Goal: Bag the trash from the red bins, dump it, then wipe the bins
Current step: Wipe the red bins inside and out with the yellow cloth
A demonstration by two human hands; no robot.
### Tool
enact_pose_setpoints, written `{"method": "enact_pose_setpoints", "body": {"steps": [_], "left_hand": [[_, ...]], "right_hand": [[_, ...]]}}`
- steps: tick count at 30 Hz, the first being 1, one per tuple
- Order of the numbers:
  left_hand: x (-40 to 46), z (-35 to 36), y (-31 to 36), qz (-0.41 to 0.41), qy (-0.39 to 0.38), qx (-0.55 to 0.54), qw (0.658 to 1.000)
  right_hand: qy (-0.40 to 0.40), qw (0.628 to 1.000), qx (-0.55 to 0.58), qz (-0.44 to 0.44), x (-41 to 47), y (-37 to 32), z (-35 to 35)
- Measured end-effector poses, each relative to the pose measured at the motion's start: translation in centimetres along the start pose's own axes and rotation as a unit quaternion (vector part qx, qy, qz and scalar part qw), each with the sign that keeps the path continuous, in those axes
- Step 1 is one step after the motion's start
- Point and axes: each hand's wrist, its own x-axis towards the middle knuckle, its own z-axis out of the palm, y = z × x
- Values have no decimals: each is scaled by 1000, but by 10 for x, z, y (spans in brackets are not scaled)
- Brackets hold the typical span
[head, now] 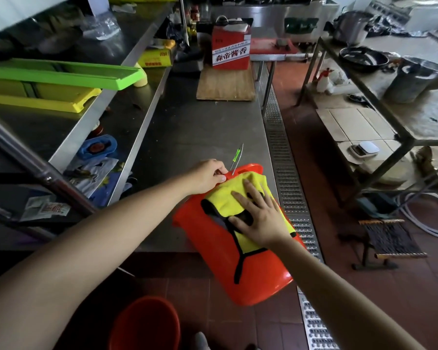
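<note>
A red bin [253, 276] lies tilted on its side over the front edge of the steel table [200, 127], its base toward me. My left hand [208, 174] grips the bin's far rim. A yellow cloth with black trim [228, 198] is spread on the bin's upper side. My right hand [258, 213] presses flat on that cloth, fingers straight. A second red bin [147, 322] stands upright on the tiled floor below, near my feet.
A knife with a green handle [237, 157] lies on the table just beyond the bin. Farther back are a wooden board [225, 84] and a red box [230, 46]. Shelves with clutter run along the left; a floor drain grate [281, 173] and a metal rack [390, 102] are right.
</note>
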Motion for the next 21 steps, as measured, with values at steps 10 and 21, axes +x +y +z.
{"method": "enact_pose_setpoints", "body": {"steps": [10,21], "left_hand": [[-6,-3,-1,-43,-14,4,999],[-10,-1,-4,-15,-21,61,998]], "right_hand": [[-32,990,62,126,16,3,-4],[1,986,-137,-91,-32,-57,32]]}}
